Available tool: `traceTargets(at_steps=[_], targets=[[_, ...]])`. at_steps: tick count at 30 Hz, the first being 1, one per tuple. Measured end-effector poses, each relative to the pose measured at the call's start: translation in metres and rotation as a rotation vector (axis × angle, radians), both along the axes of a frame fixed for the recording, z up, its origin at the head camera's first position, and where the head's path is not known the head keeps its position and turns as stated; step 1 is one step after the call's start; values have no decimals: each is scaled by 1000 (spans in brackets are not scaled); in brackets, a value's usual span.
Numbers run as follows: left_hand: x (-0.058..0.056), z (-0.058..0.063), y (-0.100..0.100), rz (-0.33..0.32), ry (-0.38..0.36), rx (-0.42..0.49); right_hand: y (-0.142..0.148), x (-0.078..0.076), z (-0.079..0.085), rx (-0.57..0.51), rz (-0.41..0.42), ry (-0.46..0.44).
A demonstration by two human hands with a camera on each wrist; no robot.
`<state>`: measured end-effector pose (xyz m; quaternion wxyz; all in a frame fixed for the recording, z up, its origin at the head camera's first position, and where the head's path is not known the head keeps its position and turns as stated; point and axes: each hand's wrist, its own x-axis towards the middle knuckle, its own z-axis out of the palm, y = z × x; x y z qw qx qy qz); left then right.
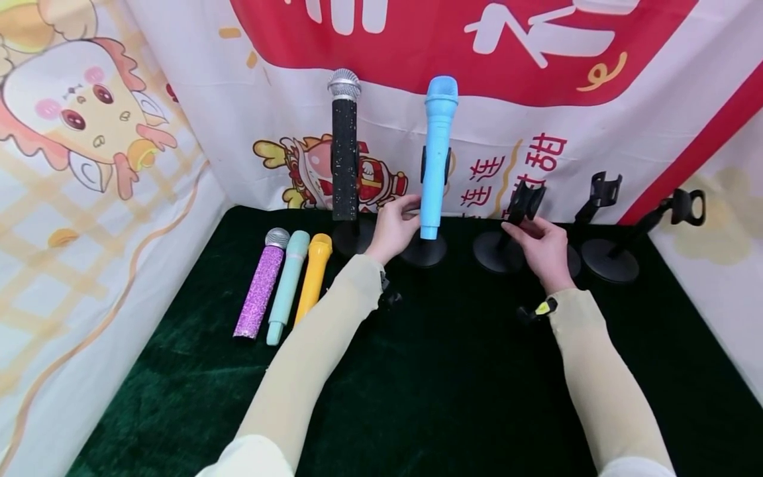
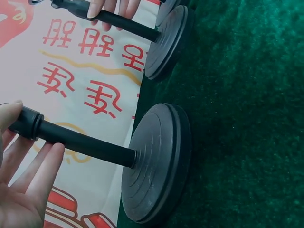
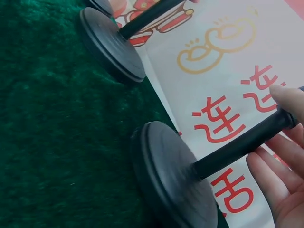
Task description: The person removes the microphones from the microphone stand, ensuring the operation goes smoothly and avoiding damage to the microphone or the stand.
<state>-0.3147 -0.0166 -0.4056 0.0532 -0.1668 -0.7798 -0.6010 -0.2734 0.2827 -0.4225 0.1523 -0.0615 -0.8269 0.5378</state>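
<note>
A light blue microphone sits upright in the clip of a black desk stand. My left hand holds that stand's pole at the collar, thumb on one side and fingers on the other. Its round base rests on the green cloth. To the right, my right hand grips the pole of another black stand, just under its bare clip; the base stands on the cloth. Left of both hands, a black speckled microphone with a silver head is held in a stand.
Purple glitter, mint and yellow microphones lie side by side at the left. Two more stands with bare clips, one nearer and one farther right, stand beyond my right hand. A printed cloth backdrop rises behind.
</note>
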Motion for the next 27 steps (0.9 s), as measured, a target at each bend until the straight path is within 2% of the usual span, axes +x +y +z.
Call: traceTargets(at_steps=[5,9,12,19,22,27], targets=[[4,-1,-1,21,37,4,3,10,-4,-10,-3,0],[8,0,-5,0,62,2,5,17,-5,-23,-3,10],[13,5,-8,-15,76,12,8,21,-7,-41,11,29],[31,25,-15,-33,124,14,4,32,-3,-25,30,36],[39,27,-17,-59,142,-8,0,39,0,-10,23,33],[54,24,-21,-104,147,-21,-5,47,2,-16,71,11]])
